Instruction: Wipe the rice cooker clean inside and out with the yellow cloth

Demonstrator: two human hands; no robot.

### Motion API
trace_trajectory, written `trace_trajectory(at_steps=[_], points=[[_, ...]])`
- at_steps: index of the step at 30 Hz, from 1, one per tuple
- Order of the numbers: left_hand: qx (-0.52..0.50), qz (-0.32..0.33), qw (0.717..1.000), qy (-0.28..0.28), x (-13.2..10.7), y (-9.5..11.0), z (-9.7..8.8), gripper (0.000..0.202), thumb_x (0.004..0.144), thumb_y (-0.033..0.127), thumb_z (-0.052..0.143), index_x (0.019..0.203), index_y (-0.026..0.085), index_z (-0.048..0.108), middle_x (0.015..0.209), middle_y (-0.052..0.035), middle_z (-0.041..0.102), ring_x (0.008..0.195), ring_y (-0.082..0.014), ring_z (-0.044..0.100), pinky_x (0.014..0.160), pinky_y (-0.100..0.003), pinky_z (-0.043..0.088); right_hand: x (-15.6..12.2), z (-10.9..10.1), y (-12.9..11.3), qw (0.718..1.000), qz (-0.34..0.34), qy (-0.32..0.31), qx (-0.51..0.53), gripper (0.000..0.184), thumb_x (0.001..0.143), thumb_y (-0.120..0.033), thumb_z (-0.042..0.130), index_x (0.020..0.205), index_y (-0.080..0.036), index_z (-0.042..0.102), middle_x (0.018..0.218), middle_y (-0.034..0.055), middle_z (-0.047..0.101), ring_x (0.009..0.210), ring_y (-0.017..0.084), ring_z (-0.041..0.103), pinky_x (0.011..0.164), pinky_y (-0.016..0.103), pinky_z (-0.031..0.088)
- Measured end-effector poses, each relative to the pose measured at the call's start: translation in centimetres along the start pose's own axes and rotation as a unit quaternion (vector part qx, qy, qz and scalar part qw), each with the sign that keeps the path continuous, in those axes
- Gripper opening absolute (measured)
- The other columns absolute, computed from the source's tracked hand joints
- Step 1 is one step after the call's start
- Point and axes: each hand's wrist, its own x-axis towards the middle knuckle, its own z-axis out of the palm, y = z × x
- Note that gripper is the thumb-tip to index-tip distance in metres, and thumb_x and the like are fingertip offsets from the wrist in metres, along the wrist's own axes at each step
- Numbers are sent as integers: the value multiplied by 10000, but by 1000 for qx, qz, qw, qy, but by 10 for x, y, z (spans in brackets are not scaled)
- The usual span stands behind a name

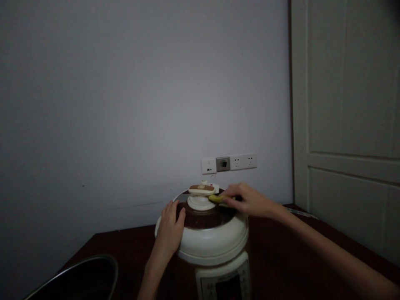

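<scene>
A white electric pressure cooker (215,246) with a brown lid top stands on a dark wooden table (281,258). Its white lid handle (201,192) has a brown strip on top. My left hand (170,229) lies flat on the left side of the lid, fingers stretched out. My right hand (246,200) reaches in from the right and pinches a small yellow-green cloth or sponge (216,198) against the lid beside the handle.
A dark metal inner pot (84,277) sits at the table's front left. A row of wall sockets (228,163) is on the grey wall behind the cooker. A white panelled door (346,125) stands at the right. A cable (301,213) lies along the table's back right edge.
</scene>
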Motion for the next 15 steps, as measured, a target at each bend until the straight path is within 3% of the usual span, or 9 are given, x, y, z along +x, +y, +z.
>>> trace_trajectory(at_steps=[3,7,11,15], points=[[7,0,1000,-6,0,0,0,525,836,401,381,1214,72,537,1317,-188,520,1273,-271,432,1101,-432,280,25,-3,35,997,70,30,-31,378,900,-352,412,818,-176,736,700,51,682,607,152,553,563,253,358],[13,1,1000,-14,1,1,-1,539,835,396,362,1217,56,532,1324,-195,514,1275,-280,428,1103,-436,278,60,13,65,987,103,-12,-123,395,910,-338,393,871,-148,737,705,60,686,592,145,549,544,245,317],[14,-1,1000,-25,1,2,-2,574,835,416,349,1234,42,521,1339,-199,498,1290,-287,407,1109,-436,266,70,28,67,985,97,-39,-140,395,904,-340,419,764,-147,735,668,60,676,610,143,557,561,233,325],[12,-1,1000,-21,1,3,-3,567,839,413,344,1223,38,528,1331,-207,501,1283,-290,414,1103,-442,272,53,24,48,981,96,-45,-166,367,891,-325,437,745,-152,725,693,85,675,630,154,560,590,250,329]])
